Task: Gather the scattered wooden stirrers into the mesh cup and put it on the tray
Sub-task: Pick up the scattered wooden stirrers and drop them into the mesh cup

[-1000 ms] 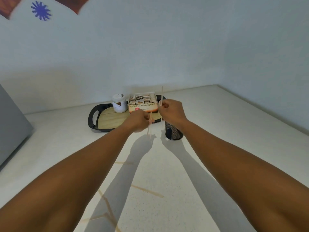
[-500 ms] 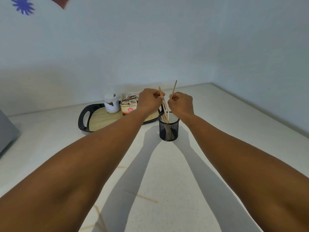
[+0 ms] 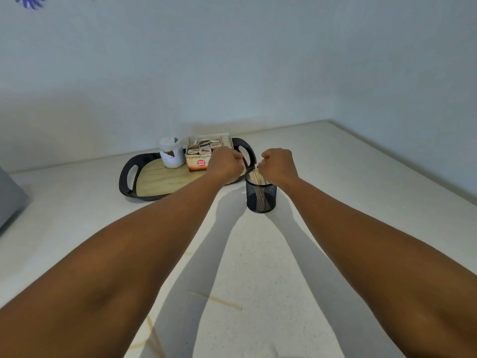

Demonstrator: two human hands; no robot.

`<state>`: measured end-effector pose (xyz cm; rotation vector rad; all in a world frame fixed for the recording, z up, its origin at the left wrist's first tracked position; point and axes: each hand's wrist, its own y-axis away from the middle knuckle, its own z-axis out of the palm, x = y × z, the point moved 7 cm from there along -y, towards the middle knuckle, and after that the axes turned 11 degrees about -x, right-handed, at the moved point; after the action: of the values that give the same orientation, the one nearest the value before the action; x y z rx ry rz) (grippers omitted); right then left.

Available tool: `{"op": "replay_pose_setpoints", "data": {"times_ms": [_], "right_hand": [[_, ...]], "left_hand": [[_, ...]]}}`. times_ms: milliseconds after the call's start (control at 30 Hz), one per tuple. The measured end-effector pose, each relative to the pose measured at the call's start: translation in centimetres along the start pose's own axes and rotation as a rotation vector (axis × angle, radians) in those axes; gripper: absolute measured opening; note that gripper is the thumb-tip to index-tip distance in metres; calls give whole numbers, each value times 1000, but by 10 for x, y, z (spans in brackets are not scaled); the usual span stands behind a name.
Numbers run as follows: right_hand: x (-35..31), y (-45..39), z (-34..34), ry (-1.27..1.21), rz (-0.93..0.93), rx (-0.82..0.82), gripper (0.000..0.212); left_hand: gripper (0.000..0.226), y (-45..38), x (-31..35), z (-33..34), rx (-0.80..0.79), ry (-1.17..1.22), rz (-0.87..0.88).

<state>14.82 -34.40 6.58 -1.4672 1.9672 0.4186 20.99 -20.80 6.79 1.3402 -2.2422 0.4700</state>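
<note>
The black mesh cup stands on the white counter just right of the tray. Several wooden stirrers stand inside it. My right hand hovers over the cup's rim, its curled fingers pinching the tops of the stirrers. My left hand is a loose fist just left of the cup, over the tray's right end, with nothing visible in it. Loose stirrers lie on the counter near me: one between my forearms, others at the lower left.
The wood-floored tray with black handles carries a white jar and an open box of sachets at its back. Walls close the counter behind and to the right. A grey object sits at the far left.
Both hands lowered their stirrers into the mesh cup. The sticks that stood above my fists now sit down inside it. My left hand has drawn slightly away to the left.
</note>
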Motion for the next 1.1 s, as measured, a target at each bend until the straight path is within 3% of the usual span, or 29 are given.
{"op": "replay_pose_setpoints", "data": {"times_ms": [167, 433, 567, 767, 1033, 1100], "right_hand": [[-28, 7, 10, -113, -125, -11, 23], [-50, 25, 61, -147, -194, -238, 19], [-55, 42, 88, -168, -216, -460, 12], [-61, 68, 132, 2, -241, -790, 19], [-82, 91, 172, 54, -303, -794, 23], [-83, 93, 184, 42, -282, -767, 21]], "left_hand": [[24, 12, -38, -10, 21, 55, -63], [20, 48, -108, -15, -57, 29, -224], [40, 67, -145, -16, -199, -77, -304], [70, 100, -207, -19, -318, -178, -449], [60, 126, -233, -30, -395, -183, -451], [56, 131, -241, -36, -350, -163, -445]]}}
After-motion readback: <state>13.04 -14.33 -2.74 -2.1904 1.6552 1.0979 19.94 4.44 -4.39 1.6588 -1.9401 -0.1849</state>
